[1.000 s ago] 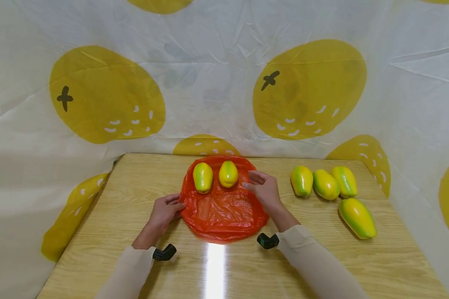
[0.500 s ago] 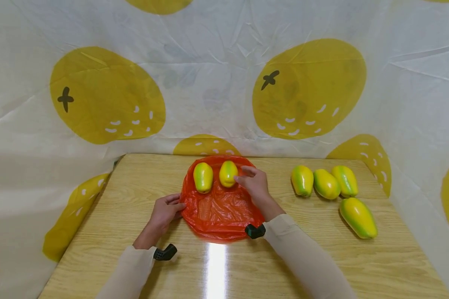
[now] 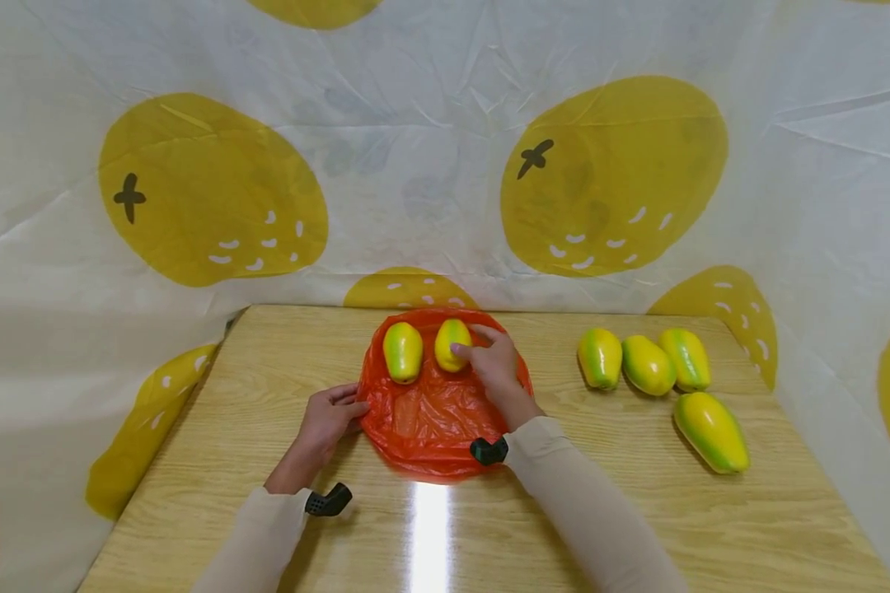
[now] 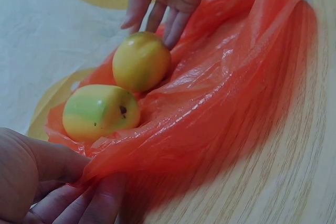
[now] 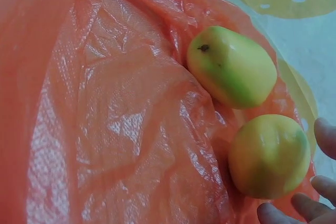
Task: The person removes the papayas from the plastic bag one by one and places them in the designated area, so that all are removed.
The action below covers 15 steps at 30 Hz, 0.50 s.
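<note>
I have the left hand (image 3: 325, 420) pinching the left edge of one red bag (image 3: 445, 420), four fruits (image 3: 648, 365) right of the bag, and the right hand (image 3: 497, 362), fingers spread, beside one of two fruits (image 3: 448, 333) in the bag's far part, likely settling it, so next I'd need a gentle hold.

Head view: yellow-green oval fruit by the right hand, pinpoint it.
On the wooden table lies a red plastic bag. Of two fruits at its far side, take the right one: only it has the bare right hand beside it.
</note>
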Each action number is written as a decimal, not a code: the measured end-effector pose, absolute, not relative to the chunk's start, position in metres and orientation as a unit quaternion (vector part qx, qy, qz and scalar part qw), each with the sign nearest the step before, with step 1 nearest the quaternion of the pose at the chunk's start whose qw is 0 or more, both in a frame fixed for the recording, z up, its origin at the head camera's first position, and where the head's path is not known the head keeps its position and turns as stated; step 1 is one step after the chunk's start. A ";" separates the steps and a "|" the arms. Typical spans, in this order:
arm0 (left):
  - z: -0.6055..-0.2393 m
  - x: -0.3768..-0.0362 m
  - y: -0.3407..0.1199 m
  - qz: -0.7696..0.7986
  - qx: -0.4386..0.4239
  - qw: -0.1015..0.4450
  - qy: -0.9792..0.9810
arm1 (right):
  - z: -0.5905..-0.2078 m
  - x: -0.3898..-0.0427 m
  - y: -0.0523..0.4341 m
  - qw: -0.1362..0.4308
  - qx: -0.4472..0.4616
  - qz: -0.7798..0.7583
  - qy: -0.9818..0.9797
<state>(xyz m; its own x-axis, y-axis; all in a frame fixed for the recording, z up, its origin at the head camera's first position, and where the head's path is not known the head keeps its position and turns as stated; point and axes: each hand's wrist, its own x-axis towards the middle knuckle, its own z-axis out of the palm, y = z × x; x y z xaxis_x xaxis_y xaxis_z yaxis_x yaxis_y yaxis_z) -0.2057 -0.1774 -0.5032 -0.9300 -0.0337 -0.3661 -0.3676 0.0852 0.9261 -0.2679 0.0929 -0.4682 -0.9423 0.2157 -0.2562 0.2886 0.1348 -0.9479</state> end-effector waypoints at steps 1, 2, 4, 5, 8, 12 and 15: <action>-0.503 -0.206 -0.177 0.663 -0.139 0.126 0.725 | -0.469 -0.269 0.091 0.026 0.165 -0.633 0.756; -0.503 -0.206 -0.177 0.663 -0.139 0.127 0.724 | -0.469 -0.270 0.090 0.023 0.164 -0.628 0.760; -0.502 -0.206 -0.178 0.665 -0.139 0.127 0.723 | -0.469 -0.272 0.086 0.018 0.156 -0.619 0.770; -0.502 -0.206 -0.178 0.665 -0.138 0.126 0.722 | -0.470 -0.274 0.085 0.016 0.152 -0.612 0.776; -0.502 -0.206 -0.177 0.666 -0.138 0.124 0.723 | -0.471 -0.276 0.081 0.013 0.136 -0.597 0.790; -0.503 -0.206 -0.177 0.664 -0.140 0.123 0.724 | -0.475 -0.277 0.076 0.018 0.132 -0.579 0.804; -0.504 -0.206 -0.177 0.659 -0.144 0.127 0.727 | -0.478 -0.278 0.072 0.021 0.134 -0.563 0.815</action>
